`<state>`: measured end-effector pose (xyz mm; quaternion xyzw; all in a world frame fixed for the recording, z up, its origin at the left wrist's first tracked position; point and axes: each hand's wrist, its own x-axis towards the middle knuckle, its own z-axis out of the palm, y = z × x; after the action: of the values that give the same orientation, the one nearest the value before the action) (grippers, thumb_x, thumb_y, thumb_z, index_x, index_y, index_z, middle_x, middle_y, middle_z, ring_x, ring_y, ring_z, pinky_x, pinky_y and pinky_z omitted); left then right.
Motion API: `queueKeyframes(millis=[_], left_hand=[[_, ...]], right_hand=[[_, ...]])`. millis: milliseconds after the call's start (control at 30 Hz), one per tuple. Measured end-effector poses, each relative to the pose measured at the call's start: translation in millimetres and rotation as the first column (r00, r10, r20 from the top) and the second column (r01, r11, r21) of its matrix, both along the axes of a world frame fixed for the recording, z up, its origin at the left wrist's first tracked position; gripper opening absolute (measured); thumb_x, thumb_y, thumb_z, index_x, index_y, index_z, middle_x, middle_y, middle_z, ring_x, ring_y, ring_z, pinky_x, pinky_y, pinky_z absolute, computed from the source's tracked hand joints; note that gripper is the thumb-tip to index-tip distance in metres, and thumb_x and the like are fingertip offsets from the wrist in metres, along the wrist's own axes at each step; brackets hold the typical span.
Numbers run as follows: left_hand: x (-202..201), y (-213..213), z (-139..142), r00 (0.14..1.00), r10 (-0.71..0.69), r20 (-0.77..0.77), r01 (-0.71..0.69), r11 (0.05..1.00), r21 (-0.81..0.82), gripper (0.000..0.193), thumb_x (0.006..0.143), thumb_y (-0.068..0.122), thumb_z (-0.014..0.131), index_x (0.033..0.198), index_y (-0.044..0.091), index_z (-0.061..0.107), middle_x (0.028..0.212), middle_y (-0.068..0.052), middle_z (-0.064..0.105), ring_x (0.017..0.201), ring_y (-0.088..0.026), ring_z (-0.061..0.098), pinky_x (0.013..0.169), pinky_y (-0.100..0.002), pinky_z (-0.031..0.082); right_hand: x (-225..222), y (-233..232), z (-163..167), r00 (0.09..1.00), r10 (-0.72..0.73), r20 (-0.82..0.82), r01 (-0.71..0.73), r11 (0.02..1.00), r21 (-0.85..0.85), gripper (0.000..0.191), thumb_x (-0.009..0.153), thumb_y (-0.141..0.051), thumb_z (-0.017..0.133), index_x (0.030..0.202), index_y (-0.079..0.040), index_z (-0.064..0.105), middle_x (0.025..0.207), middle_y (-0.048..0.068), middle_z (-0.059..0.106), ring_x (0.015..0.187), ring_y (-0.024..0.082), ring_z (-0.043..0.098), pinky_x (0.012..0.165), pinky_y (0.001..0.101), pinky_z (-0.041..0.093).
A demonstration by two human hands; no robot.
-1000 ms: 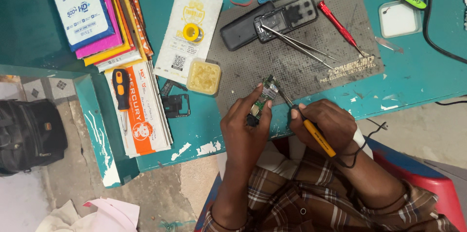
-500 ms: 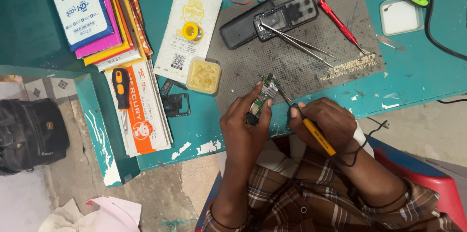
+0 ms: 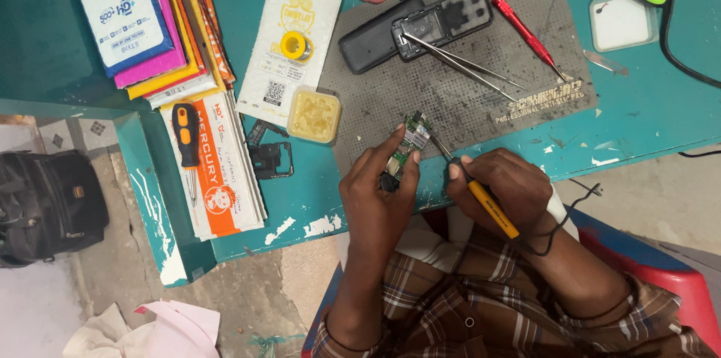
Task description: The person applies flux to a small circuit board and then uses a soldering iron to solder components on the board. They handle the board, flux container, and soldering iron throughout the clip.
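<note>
A small green circuit board (image 3: 406, 149) was pinched upright between the fingers and thumb of the left hand (image 3: 379, 194), at the near edge of the grey work mat (image 3: 481, 103) on the teal table (image 3: 638, 125). A yellow-handled soldering iron (image 3: 481, 197) was gripped pen-fashion in the closed right hand (image 3: 505, 185), and its tip appeared to touch the board's top, though the contact could not be clearly made out. Tweezers (image 3: 458, 62) were laid across a dismantled black phone (image 3: 417, 28), with a red screwdriver (image 3: 527, 35) just beside it. A tub of yellow flux (image 3: 314, 114) was set just left of the mat.
</note>
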<state>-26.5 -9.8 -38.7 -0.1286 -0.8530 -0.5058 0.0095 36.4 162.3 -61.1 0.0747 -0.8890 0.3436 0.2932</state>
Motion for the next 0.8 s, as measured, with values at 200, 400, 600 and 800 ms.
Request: queueKeyframes(millis=[200, 400, 600, 800], left_hand=[[-0.6, 1.0, -0.7, 1.000, 0.010, 0.008, -0.010, 1.000, -0.011, 0.038, 0.088, 0.008, 0.080, 0.126, 0.008, 0.074, 0.084, -0.008, 0.073, 0.062, -0.011, 0.064, 0.053, -0.028, 0.048], [-0.3, 0.5, -0.6, 1.000, 0.007, 0.001, -0.007, 1.000, 0.005, 0.038, 0.089, 0.008, 0.080, 0.126, 0.008, 0.074, 0.086, -0.008, 0.073, 0.064, -0.011, 0.065, 0.054, -0.028, 0.048], [0.3, 1.0, 1.0, 1.000, 0.013, 0.006, -0.013, 1.000, -0.003, 0.038, 0.088, 0.008, 0.080, 0.126, 0.008, 0.074, 0.084, -0.008, 0.072, 0.061, -0.010, 0.062, 0.053, -0.028, 0.047], [0.5, 0.3, 2.3, 1.000, 0.008, 0.008, -0.008, 1.000, 0.003, 0.038, 0.089, 0.009, 0.079, 0.126, 0.008, 0.074, 0.084, -0.008, 0.072, 0.061, -0.011, 0.062, 0.054, -0.028, 0.047]], right_hand=[[0.7, 0.8, -2.8, 1.000, 0.007, -0.017, -0.008, 1.000, -0.013, 0.020, 0.087, -0.005, 0.082, 0.083, -0.001, 0.063, 0.074, 0.011, 0.069, 0.068, 0.023, 0.073, 0.059, 0.0307, 0.056], [1.0, 0.6, -5.8, 0.999, 0.005, -0.040, -0.006, 1.000, -0.006, 0.019, 0.088, -0.005, 0.082, 0.085, -0.001, 0.064, 0.076, 0.012, 0.070, 0.070, 0.024, 0.074, 0.061, 0.0307, 0.057], [1.0, 0.6, -5.1, 0.999, 0.002, -0.045, -0.002, 1.000, -0.003, 0.020, 0.088, -0.004, 0.082, 0.085, -0.001, 0.063, 0.076, 0.012, 0.070, 0.069, 0.024, 0.073, 0.060, 0.0312, 0.056], [0.3, 0.8, -4.4, 0.999, 0.012, -0.045, -0.012, 1.000, -0.002, 0.021, 0.088, -0.003, 0.083, 0.086, -0.002, 0.062, 0.075, 0.011, 0.069, 0.069, 0.024, 0.073, 0.059, 0.0304, 0.056]])
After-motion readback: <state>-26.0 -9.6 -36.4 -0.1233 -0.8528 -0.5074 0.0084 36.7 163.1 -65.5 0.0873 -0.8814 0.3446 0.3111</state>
